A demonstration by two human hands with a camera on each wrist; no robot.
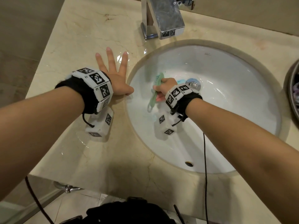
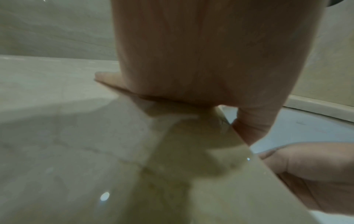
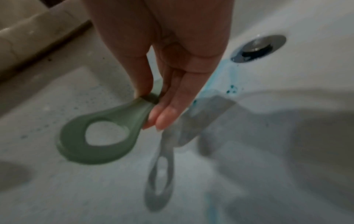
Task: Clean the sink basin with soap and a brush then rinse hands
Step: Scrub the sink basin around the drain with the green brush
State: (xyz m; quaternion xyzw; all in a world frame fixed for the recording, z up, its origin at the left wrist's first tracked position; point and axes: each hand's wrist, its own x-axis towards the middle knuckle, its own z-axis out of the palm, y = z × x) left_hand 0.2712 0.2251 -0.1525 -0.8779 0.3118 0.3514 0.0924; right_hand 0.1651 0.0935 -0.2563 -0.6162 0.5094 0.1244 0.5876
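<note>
two bare hands work at a round white ceramic sink basin (image 1: 226, 101) set under a glossy beige marble countertop (image 1: 77, 46). the left hand (image 1: 116, 80) lies flat on the wet countertop just beside the basin's left rim, fingers straight and spread, grasping nothing; in the left wrist view the palm (image 2: 201, 60) presses on the stone and the thumb (image 2: 254, 125) hangs over the rim edge into the basin.

the right hand (image 1: 165, 88) is down inside the basin, left of the chrome drain stopper (image 1: 193, 83), its fingers curled round the handle of a pale green plastic scrubbing brush (image 1: 155, 91). the brush head points toward the back wall of the basin, up and left of the hand, and the handle's looped end points toward the person. in the right wrist view the fingertips (image 3: 164, 118) pinch the narrow neck of the handle against the thumb, and the teardrop-shaped hanging loop (image 3: 80, 145) sticks out below them, above the basin surface with its shadow underneath. a streak of blue soap (image 3: 218, 75) runs from the drain down behind the hand, with small blue specks scattered over the white surface nearby.

a square chrome faucet (image 1: 163, 18) stands on the countertop behind the basin. both wrists wear black bands with white blocks printed in black-and-white markers.
</note>
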